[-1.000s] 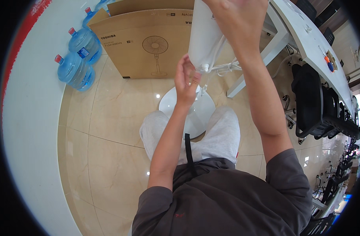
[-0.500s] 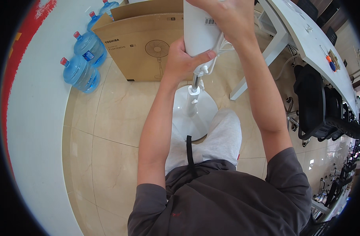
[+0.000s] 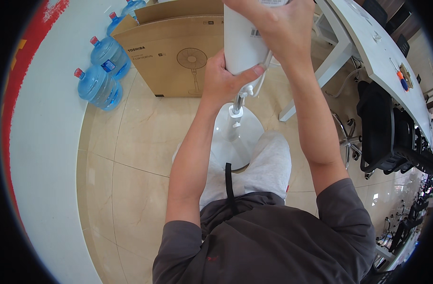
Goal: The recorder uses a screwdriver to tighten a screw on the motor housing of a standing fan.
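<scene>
A white fan body [image 3: 242, 40], a smooth casing with a barcode label, stands on top of a pole [image 3: 237, 105] in front of me. My left hand [image 3: 228, 78] wraps round its lower end, the thumb lying across the near side. Higher up, my right hand [image 3: 282, 28] grips the casing's right side; its fingertips are partly cut off by the upper edge. A white cord hangs beside the casing, just under my right hand. The pole, with a white collar and small knobs, rises from a round white base [image 3: 230, 142] on the floor between my legs.
An open cardboard carton [image 3: 178, 61] printed with a pedestal fan stands behind. Blue water bottles [image 3: 100, 87] line the wall at left. On the right are a white table [image 3: 368, 47] with a screwdriver [image 3: 400, 78] on it and black chairs [image 3: 382, 123].
Both hands stay on the fan body, which has shifted slightly right and down. Its cord now lies closer to the casing. My right hand has turned a little around it.
</scene>
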